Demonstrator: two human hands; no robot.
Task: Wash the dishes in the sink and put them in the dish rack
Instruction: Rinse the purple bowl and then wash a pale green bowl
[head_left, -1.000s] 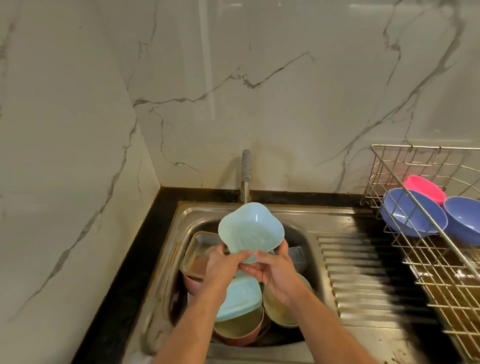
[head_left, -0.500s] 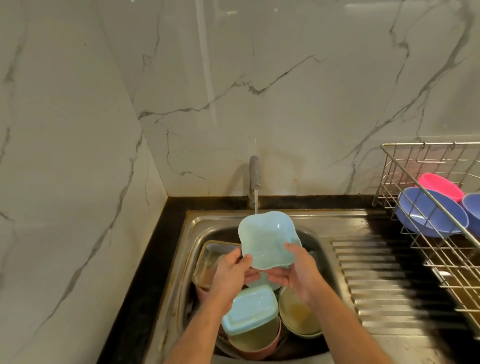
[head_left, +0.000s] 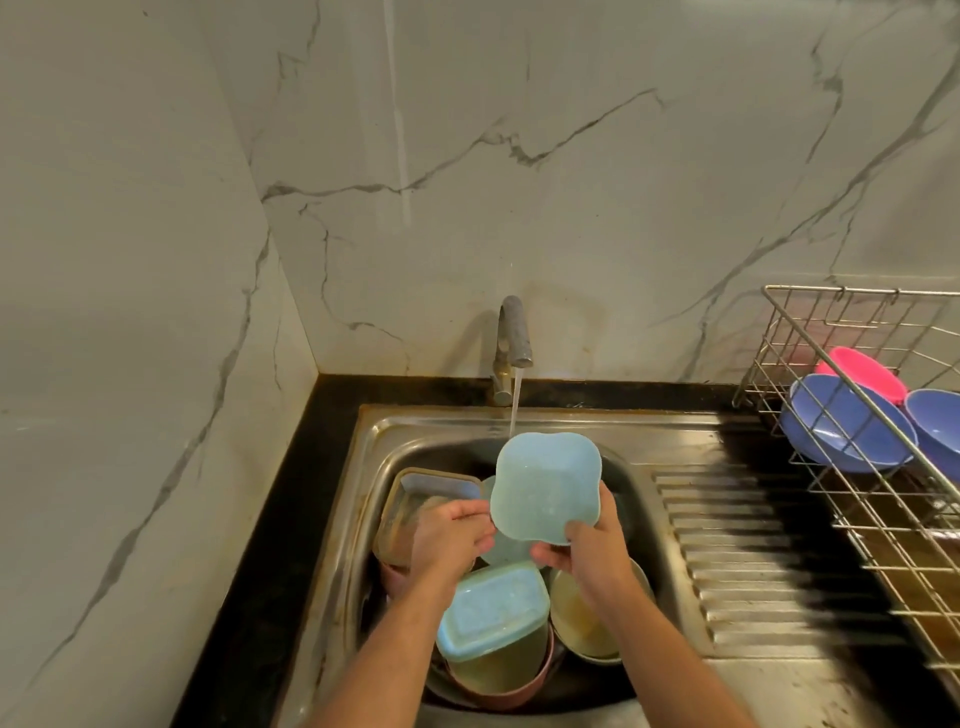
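Our right hand (head_left: 592, 545) grips the pale blue wavy-edged plastic bowl (head_left: 545, 486) at centre frame, under the tap's stream; our left hand (head_left: 449, 535) curls beside its rim, grip unclear.

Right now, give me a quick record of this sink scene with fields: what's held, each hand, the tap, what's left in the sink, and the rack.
held item: light blue bowl, tilted, rim under the water stream
right hand: grips the bowl's lower edge
left hand: fingers curled beside the bowl's left edge; contact unclear
tap: running
sink: lidded container, clear tub, pink bowl and other dishes unwashed
dish rack: two purple bowls, one pink
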